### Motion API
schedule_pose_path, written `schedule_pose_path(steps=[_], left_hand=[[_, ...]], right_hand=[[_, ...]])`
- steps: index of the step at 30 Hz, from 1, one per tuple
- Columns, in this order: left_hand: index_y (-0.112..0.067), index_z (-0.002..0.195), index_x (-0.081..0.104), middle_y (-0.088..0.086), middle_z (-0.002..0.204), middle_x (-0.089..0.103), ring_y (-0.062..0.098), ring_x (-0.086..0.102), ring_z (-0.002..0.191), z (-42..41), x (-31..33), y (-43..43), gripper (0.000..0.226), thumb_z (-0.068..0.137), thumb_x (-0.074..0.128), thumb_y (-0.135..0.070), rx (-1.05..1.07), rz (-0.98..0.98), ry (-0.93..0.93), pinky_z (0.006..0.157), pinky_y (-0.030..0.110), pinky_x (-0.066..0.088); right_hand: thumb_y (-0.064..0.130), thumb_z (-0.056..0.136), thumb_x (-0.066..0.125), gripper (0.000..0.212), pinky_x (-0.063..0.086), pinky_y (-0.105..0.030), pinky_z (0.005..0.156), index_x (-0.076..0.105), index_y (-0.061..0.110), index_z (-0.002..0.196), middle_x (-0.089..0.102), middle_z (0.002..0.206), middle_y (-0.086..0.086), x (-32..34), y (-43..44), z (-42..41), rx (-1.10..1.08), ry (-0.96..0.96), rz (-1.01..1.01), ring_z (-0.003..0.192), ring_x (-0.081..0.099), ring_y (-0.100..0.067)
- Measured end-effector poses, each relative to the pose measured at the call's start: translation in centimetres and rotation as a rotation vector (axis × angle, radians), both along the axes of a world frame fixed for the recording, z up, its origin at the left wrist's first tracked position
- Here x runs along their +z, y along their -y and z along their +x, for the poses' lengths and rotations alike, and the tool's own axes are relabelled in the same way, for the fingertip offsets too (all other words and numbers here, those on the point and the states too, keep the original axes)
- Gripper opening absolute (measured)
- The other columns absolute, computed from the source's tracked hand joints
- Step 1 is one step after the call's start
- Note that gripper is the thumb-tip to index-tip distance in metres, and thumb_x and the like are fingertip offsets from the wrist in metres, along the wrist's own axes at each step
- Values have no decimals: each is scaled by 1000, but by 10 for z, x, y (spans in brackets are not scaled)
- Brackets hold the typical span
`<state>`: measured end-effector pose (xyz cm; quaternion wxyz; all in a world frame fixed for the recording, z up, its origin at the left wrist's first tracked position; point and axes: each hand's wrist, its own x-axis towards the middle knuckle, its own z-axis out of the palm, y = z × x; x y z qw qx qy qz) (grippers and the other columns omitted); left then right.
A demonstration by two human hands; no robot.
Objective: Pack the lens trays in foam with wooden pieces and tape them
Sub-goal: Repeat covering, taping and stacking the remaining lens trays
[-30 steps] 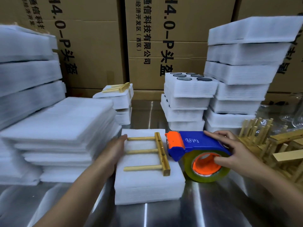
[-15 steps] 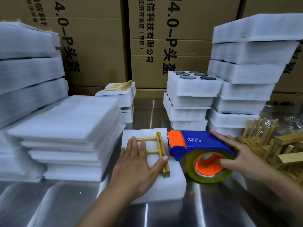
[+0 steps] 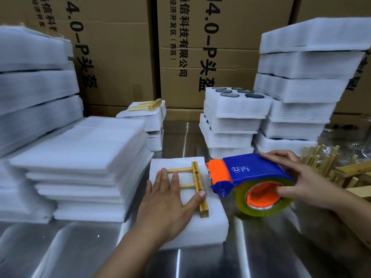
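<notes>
Lens trays (image 3: 234, 105) stand stacked at the back of the bench (image 3: 60, 247), apparently waiting to be packed; one small pile (image 3: 154, 125) looks finished. The foam pack (image 3: 192, 223) in front bears no tape yet. The right hand (image 3: 301, 177) curls its grip round the tape dispenser (image 3: 253, 169), just beside the pack's right edge. The left hand (image 3: 166, 203), grip spread flat, presses the wooden piece (image 3: 195, 177) onto the pack.
</notes>
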<state>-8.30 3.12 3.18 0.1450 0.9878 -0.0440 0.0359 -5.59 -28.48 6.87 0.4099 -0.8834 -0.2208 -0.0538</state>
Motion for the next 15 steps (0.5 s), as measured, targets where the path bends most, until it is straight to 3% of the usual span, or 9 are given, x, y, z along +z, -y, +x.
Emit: schedule_pose_path(steps=[6,15], left_hand=[[-28,149,-12,-1,157,-21,13,-18,144,0,-1,0,119,47,-14,-89,0,-8,3,108,30,-15],[-27,149,-11,0,157,-20,13,-18,144,-1,-2,-1,119,48,-14,-89,4,-23,13,107,29,-15]], right_hand=[[-7,73,72,90,53,-20,81,47,67,118,36,121,29,7,1,0,16,3,1,105,52,8],[-14,70,71,94,47,-7,83,50,62,120,37,125,26,8,27,7,-29,23,-3,113,45,11]])
